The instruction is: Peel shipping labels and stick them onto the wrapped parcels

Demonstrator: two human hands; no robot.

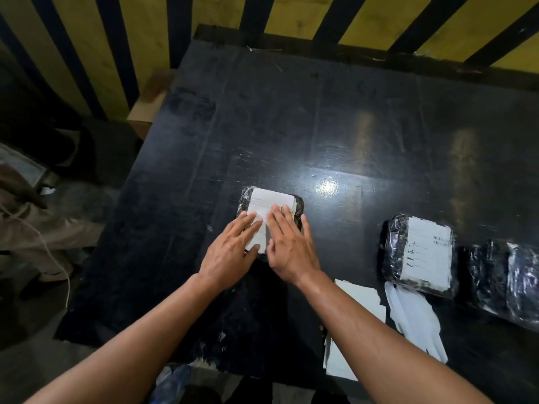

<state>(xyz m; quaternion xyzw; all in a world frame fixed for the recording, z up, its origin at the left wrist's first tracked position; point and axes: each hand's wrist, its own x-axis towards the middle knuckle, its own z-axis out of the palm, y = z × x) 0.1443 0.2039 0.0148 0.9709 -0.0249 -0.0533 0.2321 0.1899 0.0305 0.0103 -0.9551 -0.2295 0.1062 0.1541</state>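
Two hands lie flat, side by side, on one black-wrapped parcel [272, 220] that rests on the dark table [291, 126]. The left hand [230, 252] has straight, spread fingers pressing the near left part of a white shipping label [269, 207]; it grasps nothing. The right hand [287, 246] is likewise open, fingers straight and slightly fanned, pressing the label's near right part, with its thumb beside the left hand's thumb. The label's far edge shows beyond the fingertips of both hands, and the parcel's glossy wrap shows around the label on the far side.

Well to the right of the right hand, a second parcel [418, 253] lies on the table and carries a printed label [427, 252] on its top. Just beyond it to the right, a third wrapped parcel [507, 278] lies partly out of the picture; whether it bears a label cannot be told.

Near the right forearm, between the arm and the second parcel, white backing sheets [414, 316] lie loose on the table, and more white sheets [341, 363] show partly under the forearm.
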